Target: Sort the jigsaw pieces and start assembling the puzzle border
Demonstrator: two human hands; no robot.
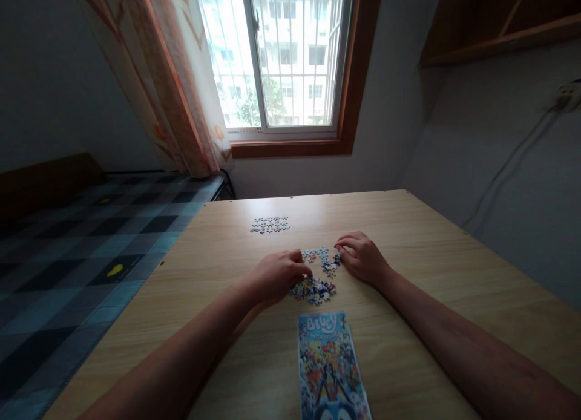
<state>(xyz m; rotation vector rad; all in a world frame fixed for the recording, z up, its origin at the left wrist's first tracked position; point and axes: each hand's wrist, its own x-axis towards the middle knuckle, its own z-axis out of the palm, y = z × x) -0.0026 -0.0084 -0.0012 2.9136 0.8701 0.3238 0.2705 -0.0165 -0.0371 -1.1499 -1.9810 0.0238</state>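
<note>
My left hand (284, 273) bends down over the left edge of a heap of jigsaw puzzle pieces (316, 292). Its thumb and fingers are closed at the heap, on what looks like a puzzle piece, mostly hidden. My right hand (362, 256) rests on the table to the right of a looser, partly spread group of puzzle pieces (319, 254). The fingers of this hand are curled together, and whatever they hold is too small to make out. Nearer to me lies a printed Bluey picture sheet or box (332, 365), its bottom cut off by the frame.
Rows of separate puzzle pieces (270, 224) lie towards the back left of the wooden table (431, 275). A bed with a checked cover (113, 226) stands along the left. Behind the table are a curtain (181, 93) and a barred window (295, 63).
</note>
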